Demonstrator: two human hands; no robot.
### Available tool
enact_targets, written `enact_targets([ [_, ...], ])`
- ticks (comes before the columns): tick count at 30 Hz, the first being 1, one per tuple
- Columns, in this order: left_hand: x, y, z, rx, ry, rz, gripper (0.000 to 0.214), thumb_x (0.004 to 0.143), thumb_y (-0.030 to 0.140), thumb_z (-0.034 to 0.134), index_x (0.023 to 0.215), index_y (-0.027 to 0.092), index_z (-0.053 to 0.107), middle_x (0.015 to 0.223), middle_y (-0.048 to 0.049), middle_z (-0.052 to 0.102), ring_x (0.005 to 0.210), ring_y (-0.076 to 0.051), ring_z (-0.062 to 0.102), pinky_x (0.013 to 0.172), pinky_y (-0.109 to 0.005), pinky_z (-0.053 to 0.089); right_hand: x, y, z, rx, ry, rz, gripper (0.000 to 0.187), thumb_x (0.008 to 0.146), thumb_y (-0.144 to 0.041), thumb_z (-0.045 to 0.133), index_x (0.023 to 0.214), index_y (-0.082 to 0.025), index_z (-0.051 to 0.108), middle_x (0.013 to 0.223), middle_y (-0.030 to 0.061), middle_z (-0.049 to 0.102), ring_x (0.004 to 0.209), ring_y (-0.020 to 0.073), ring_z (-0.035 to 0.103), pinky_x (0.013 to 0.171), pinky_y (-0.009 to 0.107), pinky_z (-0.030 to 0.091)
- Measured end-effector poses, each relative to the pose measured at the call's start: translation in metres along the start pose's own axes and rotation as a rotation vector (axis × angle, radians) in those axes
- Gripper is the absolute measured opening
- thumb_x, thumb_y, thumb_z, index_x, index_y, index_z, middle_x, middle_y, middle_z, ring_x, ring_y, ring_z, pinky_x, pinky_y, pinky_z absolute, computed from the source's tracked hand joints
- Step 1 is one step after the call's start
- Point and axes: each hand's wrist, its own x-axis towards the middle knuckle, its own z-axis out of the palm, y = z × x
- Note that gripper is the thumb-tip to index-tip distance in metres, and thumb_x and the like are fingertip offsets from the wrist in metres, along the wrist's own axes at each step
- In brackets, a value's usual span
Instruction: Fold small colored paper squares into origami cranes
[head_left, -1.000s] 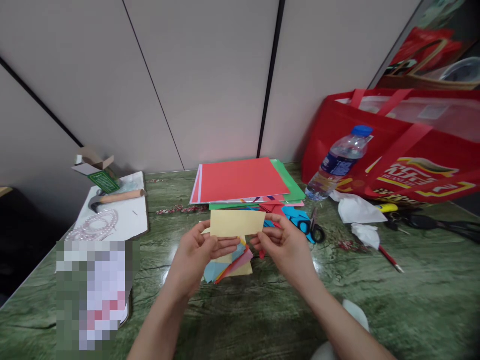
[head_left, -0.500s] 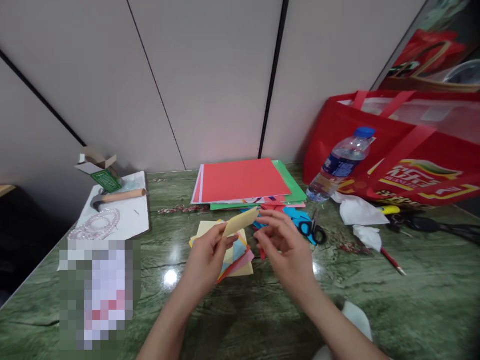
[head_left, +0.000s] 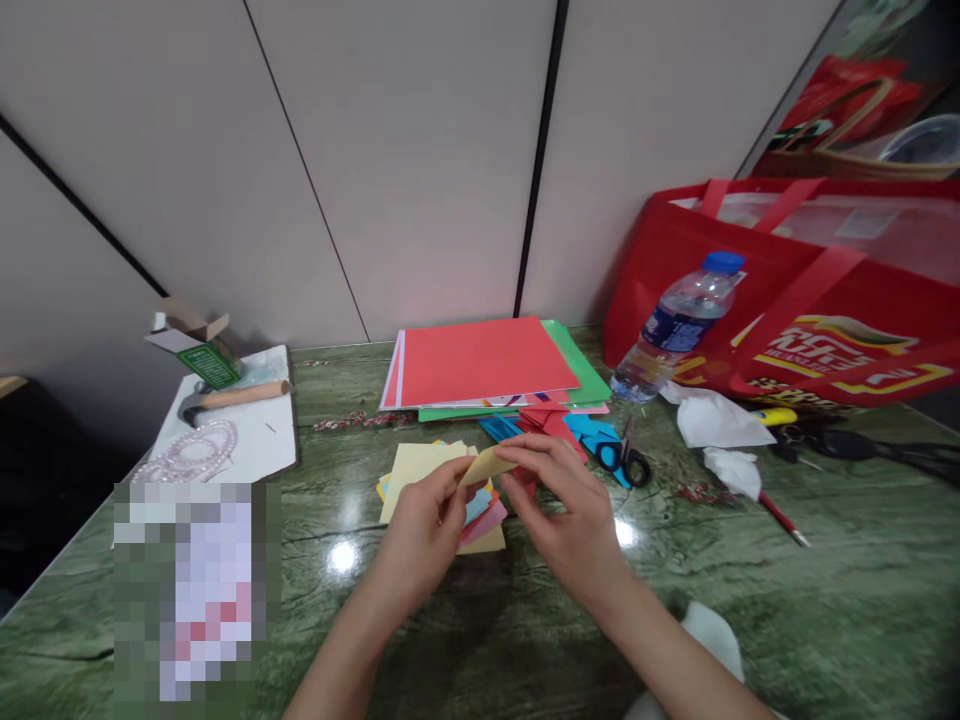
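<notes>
Both hands meet over a small pile of coloured paper squares [head_left: 414, 470] on the green marble table [head_left: 825, 600]. My left hand [head_left: 426, 525] pinches one end of a folded pale yellow paper piece [head_left: 489, 463]. My right hand [head_left: 564, 505] pinches the other end with thumb and fingertips. The piece is held just above the pile, edge-on and tilted. A stack of large sheets with a red sheet [head_left: 480, 360] on top lies behind the hands.
Blue-handled scissors [head_left: 619, 455] lie right of the hands. A water bottle [head_left: 679, 325] leans on a red bag [head_left: 795, 290]. Crumpled tissues [head_left: 716, 420], a red pencil [head_left: 780, 515] and dark tools sit at right. A hammer [head_left: 232, 396], beads [head_left: 191, 450] and small box [head_left: 196, 345] rest at left.
The yellow paper went from flat and facing me to folded and edge-on. Both hands have come lower, toward the pile, and the right hand has closed on the piece again.
</notes>
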Motion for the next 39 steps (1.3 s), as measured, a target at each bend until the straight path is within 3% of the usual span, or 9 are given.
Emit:
enact_targets([
  [7,0.001,-0.002,0.001,0.013,0.054,-0.012,0.031,0.08,0.019,0.047,0.108,0.015,0.06,0.107,-0.0108,0.067,0.098,-0.022,0.062,0.089,-0.037,0.045,0.0,-0.003,-0.001,-0.01,-0.024,0.018,0.012,0.073,-0.008,0.059,0.078,-0.019,0.06,0.089,0.0058,0.053,0.08,0.0184,0.056,0.068,0.031,0.046],
  [10,0.002,-0.001,0.001,-0.145,0.091,-0.071,0.032,0.075,0.016,0.054,0.106,0.016,0.061,0.111,-0.0103,0.066,0.102,-0.023,0.06,0.093,-0.038,0.042,-0.001,-0.002,0.0,-0.024,-0.034,0.002,0.012,0.071,-0.008,0.062,0.072,-0.019,0.057,0.089,0.0053,0.053,0.083,0.0192,0.056,0.071,0.033,0.046],
  [17,-0.002,0.01,-0.005,-0.574,0.018,-0.237,0.061,0.056,0.011,0.076,0.113,0.015,0.057,0.116,-0.0113,0.063,0.102,-0.025,0.059,0.089,-0.036,0.046,0.001,-0.002,-0.001,-0.007,-0.039,-0.103,0.014,0.072,-0.006,0.061,0.071,-0.019,0.056,0.102,0.0089,0.058,0.104,0.0235,0.052,0.087,0.039,0.042],
  [21,0.0,0.007,-0.005,-0.641,0.122,-0.253,0.041,0.066,0.021,0.072,0.105,0.014,0.063,0.115,-0.0119,0.063,0.108,-0.025,0.056,0.092,-0.036,0.043,0.001,-0.003,0.0,-0.012,-0.07,-0.149,0.014,0.074,-0.005,0.059,0.069,-0.019,0.057,0.104,0.0099,0.058,0.108,0.0248,0.05,0.089,0.041,0.043],
  [23,0.001,0.005,-0.005,-0.655,0.175,-0.268,0.039,0.064,0.017,0.073,0.102,0.014,0.064,0.116,-0.0112,0.063,0.111,-0.024,0.054,0.094,-0.034,0.042,0.001,-0.004,0.0,-0.017,-0.072,-0.168,0.014,0.074,-0.006,0.058,0.068,-0.019,0.058,0.103,0.01,0.058,0.108,0.0248,0.05,0.089,0.042,0.043],
  [28,0.002,0.004,-0.004,-0.698,0.144,-0.264,0.05,0.059,0.01,0.075,0.106,0.013,0.061,0.112,-0.0118,0.065,0.102,-0.023,0.06,0.084,-0.031,0.048,0.001,-0.006,0.001,-0.011,-0.073,-0.182,0.014,0.074,-0.005,0.058,0.068,-0.018,0.059,0.104,0.0113,0.057,0.108,0.0249,0.05,0.088,0.041,0.044],
  [32,0.003,0.005,-0.005,-0.76,0.19,-0.25,0.039,0.066,0.015,0.071,0.104,0.011,0.063,0.103,-0.0123,0.069,0.092,-0.022,0.064,0.075,-0.029,0.051,-0.001,-0.005,0.002,0.017,-0.095,-0.147,0.014,0.073,-0.005,0.059,0.068,-0.018,0.059,0.105,0.011,0.057,0.107,0.0243,0.051,0.087,0.039,0.044],
  [35,0.004,0.007,-0.004,-0.877,0.224,-0.241,0.033,0.074,0.017,0.064,0.106,0.01,0.062,0.099,-0.0126,0.07,0.095,-0.024,0.063,0.078,-0.032,0.051,-0.002,-0.005,0.003,0.054,-0.096,-0.099,0.013,0.071,-0.007,0.063,0.068,-0.019,0.059,0.098,0.009,0.059,0.103,0.0234,0.052,0.085,0.037,0.044],
  [39,0.004,0.009,-0.004,-0.946,0.154,-0.23,0.034,0.08,0.013,0.057,0.114,0.011,0.058,0.102,-0.0128,0.069,0.098,-0.023,0.062,0.084,-0.034,0.049,-0.002,-0.005,0.003,0.025,-0.047,0.009,0.007,0.07,-0.017,0.068,0.068,-0.02,0.062,0.102,0.009,0.055,0.105,0.0251,0.05,0.088,0.041,0.041],
])
